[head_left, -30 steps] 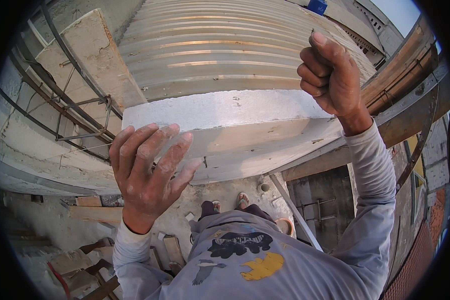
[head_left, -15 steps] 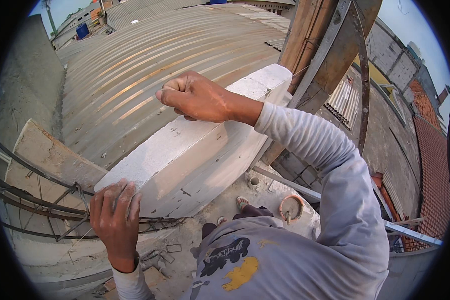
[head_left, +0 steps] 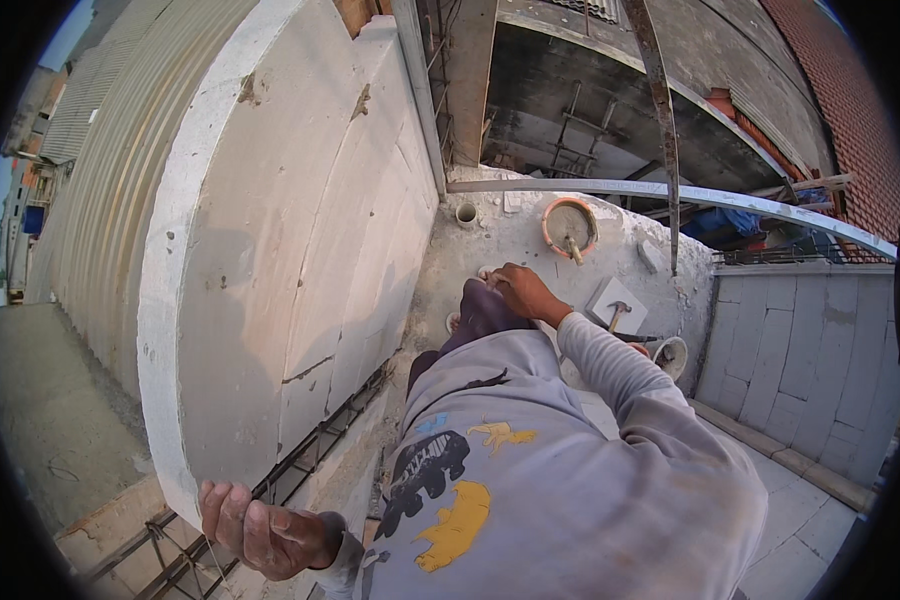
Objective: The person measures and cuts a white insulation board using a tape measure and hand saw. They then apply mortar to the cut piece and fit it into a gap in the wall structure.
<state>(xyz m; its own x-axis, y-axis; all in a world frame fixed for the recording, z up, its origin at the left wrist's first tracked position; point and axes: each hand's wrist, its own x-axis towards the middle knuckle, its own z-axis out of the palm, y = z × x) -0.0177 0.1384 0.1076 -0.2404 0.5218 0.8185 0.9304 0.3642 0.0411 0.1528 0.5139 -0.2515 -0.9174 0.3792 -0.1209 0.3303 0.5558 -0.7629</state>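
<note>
A long white block wall (head_left: 240, 200) runs along my left, its bright rough edge outermost. My left hand (head_left: 262, 530) is at the lower end of that edge, palm partly up, fingers loosely curled and apart, touching or very close to the block. My right hand (head_left: 518, 292) is down by my dark trouser leg (head_left: 482, 310), fingers closed; whether they grip cloth or something else is hidden. A hammer (head_left: 620, 315) lies on a white piece of block to the right of it.
An orange-rimmed bucket (head_left: 552, 240) holds a tool, near a short pipe (head_left: 466, 215). Rebar (head_left: 160, 545) runs below the wall. A long metal bar (head_left: 610, 187) crosses the floor's far edge, under an upright rusty strip (head_left: 660, 100). Corrugated roofing (head_left: 110, 230) lies beyond the wall.
My view has swung right and down. My right hand has dropped from above the block to beside my leg; my left hand remains by the block's end, now turned palm partly up.
</note>
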